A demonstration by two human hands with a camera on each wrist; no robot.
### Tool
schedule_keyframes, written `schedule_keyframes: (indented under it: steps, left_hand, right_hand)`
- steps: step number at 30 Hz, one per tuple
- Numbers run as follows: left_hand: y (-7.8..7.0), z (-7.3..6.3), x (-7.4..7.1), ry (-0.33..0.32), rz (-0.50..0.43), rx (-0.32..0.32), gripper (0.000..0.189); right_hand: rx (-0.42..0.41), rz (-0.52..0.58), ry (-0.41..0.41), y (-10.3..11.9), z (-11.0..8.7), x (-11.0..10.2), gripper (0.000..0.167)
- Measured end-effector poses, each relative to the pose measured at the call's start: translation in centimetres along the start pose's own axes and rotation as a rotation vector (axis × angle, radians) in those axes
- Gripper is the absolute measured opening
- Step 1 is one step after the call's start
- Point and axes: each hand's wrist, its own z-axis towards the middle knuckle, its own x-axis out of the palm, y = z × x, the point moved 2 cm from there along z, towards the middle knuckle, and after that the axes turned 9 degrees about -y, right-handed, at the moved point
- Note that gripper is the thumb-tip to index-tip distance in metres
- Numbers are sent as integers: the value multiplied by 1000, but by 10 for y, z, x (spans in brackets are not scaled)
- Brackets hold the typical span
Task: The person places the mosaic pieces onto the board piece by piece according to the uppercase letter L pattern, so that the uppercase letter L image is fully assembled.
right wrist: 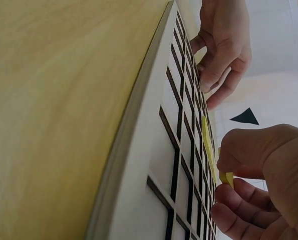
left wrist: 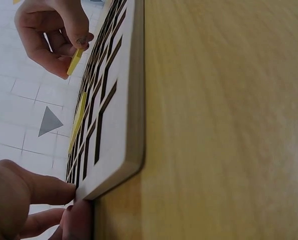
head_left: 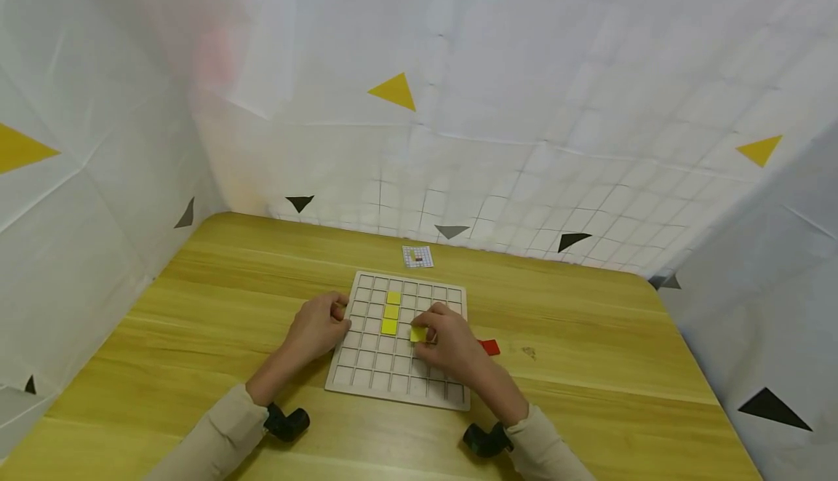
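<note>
Right grip (head_left: 452, 345) pinches yellow tile (head_left: 417, 334) over grid board (head_left: 365, 377); three yellow tiles (head_left: 390, 312) to its left, red tile (head_left: 490, 348) right. Left grip (head_left: 317, 327) at board edge. Card (head_left: 417, 256) beyond both, on desk (head_left: 589, 343).

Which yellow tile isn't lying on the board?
The raised tile pinched in the right hand; the other three tiles lie in a column on the board.

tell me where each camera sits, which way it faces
Head: worn on the head, facing forward and down at the grid board; left hand, right hand and sleeved forearms show.
Left wrist: on that wrist, looking across the board; left hand near, right beyond.
Right wrist: on that wrist, looking from the opposite side; right hand near, left beyond.
Both wrist views share the held yellow tile.
</note>
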Motion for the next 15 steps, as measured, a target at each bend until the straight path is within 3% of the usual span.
schedule_keyframes:
  steps: [15]
  left_hand:
    - [0,0,0,0,6,5,34]
  right_hand:
    - [-16,27,10,8,1,10,29]
